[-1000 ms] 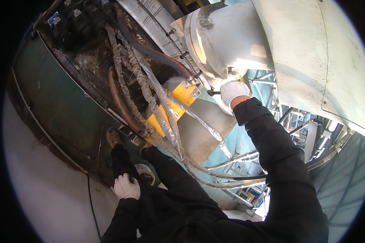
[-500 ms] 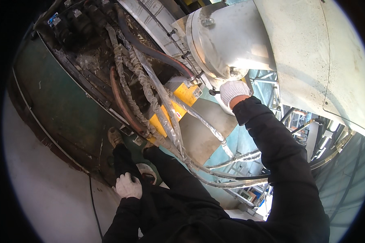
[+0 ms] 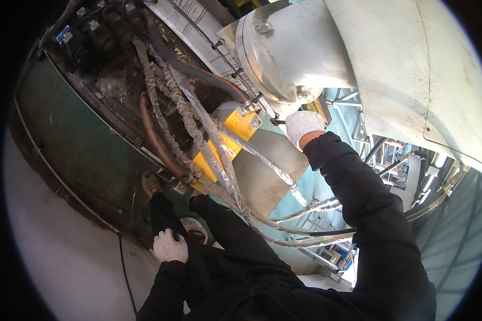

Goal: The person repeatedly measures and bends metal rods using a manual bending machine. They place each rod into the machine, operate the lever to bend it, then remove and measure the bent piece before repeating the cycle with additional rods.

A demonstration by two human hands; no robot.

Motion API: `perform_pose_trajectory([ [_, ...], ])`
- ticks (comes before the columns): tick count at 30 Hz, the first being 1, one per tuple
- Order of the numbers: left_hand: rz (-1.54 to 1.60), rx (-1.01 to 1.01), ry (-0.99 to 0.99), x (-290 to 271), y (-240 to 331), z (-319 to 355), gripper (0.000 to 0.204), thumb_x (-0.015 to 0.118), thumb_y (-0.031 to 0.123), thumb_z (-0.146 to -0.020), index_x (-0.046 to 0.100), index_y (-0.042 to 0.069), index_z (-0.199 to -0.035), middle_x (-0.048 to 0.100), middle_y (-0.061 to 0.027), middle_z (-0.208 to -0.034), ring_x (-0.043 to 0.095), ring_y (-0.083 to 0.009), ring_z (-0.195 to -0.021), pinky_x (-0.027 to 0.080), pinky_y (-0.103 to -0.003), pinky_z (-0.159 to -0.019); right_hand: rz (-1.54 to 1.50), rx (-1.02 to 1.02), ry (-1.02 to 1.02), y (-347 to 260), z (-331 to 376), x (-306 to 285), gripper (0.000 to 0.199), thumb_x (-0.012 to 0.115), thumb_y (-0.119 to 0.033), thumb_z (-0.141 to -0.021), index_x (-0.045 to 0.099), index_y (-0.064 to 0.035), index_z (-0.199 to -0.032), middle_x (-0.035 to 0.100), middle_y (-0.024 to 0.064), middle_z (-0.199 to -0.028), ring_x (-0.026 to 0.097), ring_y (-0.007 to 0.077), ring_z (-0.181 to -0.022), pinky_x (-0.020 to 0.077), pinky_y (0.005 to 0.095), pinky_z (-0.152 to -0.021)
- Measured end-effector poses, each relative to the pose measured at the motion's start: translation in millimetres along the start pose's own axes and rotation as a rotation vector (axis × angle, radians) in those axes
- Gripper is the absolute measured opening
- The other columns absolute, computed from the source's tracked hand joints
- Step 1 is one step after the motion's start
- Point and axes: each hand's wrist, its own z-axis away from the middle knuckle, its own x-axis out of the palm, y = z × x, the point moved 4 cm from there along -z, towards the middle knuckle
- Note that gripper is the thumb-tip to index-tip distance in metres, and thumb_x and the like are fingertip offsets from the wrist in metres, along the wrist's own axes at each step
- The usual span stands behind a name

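My right hand [image 3: 303, 127], in a white knit glove, is raised to the underside of a large white flanged pipe end [image 3: 284, 53], its fingers closed at a bolt or small tool [image 3: 277, 121] by the flange rim; what it grips is hidden. My left hand [image 3: 170, 246], also gloved, rests on my dark trouser leg [image 3: 168, 219] near the knee, fingers curled on the cloth. Both sleeves are black.
A bundle of foil-wrapped hoses and cables [image 3: 209, 144] runs down past a yellow block [image 3: 235, 134]. A green curved machine housing [image 3: 75, 139] lies to the left, pale floor [image 3: 64, 251] below it. Scaffolding and pipes [image 3: 391, 160] show far below at right. My shoes [image 3: 151, 184] stand on the housing edge.
My right hand has shifted slightly along the flange's lower rim. The view has tilted a little. My left hand stays on my leg.
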Motion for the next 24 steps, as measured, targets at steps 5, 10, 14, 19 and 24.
perform_pose_trajectory([
  [5,0.005,-0.024,-0.017,-1.1,1.0,0.8,0.02,0.081,0.034,-0.101,0.079,0.015,-0.107,0.075,-0.0086,-0.11,0.075,-0.0354,-0.119,0.061,-0.075,-0.098,0.04,-0.23,-0.216,22.3,-30.2,9.6,0.026,0.075,-0.025,-0.099,0.092,-0.0072,-0.107,0.089,0.0226,-0.111,0.089,0.0412,-0.106,0.0693,0.0513,-0.09],
  [10,0.048,0.063,0.107,-1.1,5.8,2.1,0.02,0.083,0.028,-0.096,0.076,0.011,-0.102,0.074,-0.0141,-0.104,0.076,-0.04,-0.107,0.062,-0.066,-0.092,-0.085,-0.144,-0.406,44.5,-40.2,12.7,0.031,0.074,-0.025,-0.101,0.092,-0.0046,-0.117,0.087,0.0265,-0.119,0.087,0.0436,-0.113,0.067,0.0512,-0.097],
  [14,0.019,0.103,0.194,-0.1,14.0,2.2,0.013,0.082,0.018,-0.092,0.077,0.008,-0.098,0.075,-0.0169,-0.099,0.075,-0.0427,-0.098,0.062,-0.057,-0.09,-0.158,-0.005,-0.275,42.0,-19.0,2.9,0.036,0.066,-0.025,-0.105,0.091,-0.0033,-0.12,0.086,0.0286,-0.121,0.087,0.0447,-0.113,0.0665,0.0528,-0.098],
  [19,0.058,0.095,0.196,0.4,26.1,1.2,0.015,0.082,0.02,-0.092,0.074,0.008,-0.095,0.074,-0.0177,-0.097,0.075,-0.0439,-0.097,0.061,-0.058,-0.088,-0.164,-0.032,-0.203,40.3,-1.6,-11.1,0.037,0.066,-0.03,-0.11,0.092,-0.0045,-0.117,0.088,0.0264,-0.117,0.087,0.0457,-0.11,0.0672,0.055,-0.097],
  [24,0.062,0.057,0.151,-3.7,36.2,2.4,0.015,0.081,0.021,-0.093,0.074,0.008,-0.098,0.074,-0.0174,-0.099,0.074,-0.0442,-0.1,0.061,-0.059,-0.089,-0.18,-0.02,-0.254,44.2,14.4,13.0,0.047,0.065,-0.043,-0.117,0.093,-0.0054,-0.114,0.088,0.025,-0.108,0.087,0.0457,-0.106,0.0682,0.0573,-0.093],
])
